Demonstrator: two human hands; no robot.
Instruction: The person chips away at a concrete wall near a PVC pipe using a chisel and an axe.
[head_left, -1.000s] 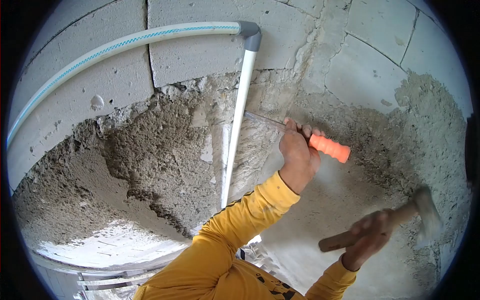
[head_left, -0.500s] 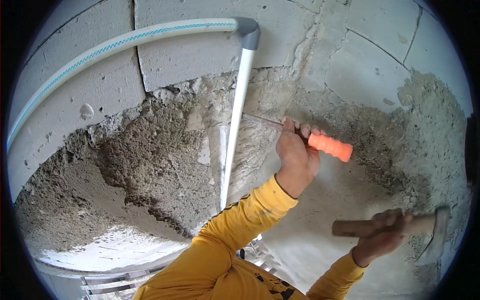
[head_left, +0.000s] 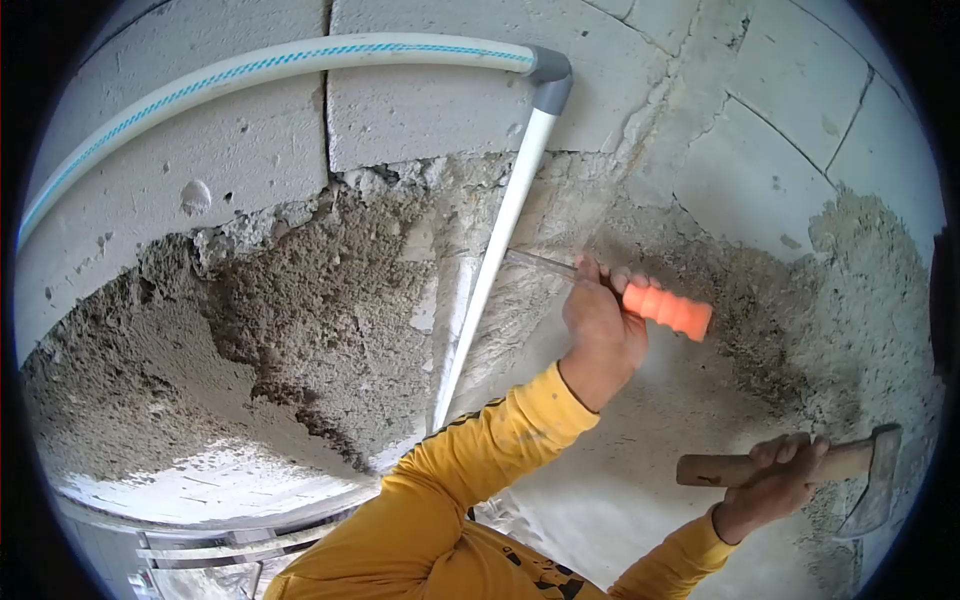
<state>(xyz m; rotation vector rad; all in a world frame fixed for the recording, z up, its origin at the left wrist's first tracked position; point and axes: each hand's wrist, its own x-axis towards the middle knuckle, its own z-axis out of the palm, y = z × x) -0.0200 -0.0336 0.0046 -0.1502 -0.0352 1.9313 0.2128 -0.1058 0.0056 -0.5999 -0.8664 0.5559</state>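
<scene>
Left hand [head_left: 603,325] closed round orange-handled chisel [head_left: 668,309], its tip hard to make out at white pipe [head_left: 514,200]. Right hand [head_left: 772,490] gripping wooden-handled hammer [head_left: 720,470], fingers hiding mid-handle. Yellow shirt [head_left: 420,530] cut off at bottom.

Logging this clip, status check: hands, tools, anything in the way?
Left hand gripping orange-handled chisel. Right hand holding hammer, apart from chisel. White pipe at chisel's far end, possibly in the way.
</scene>
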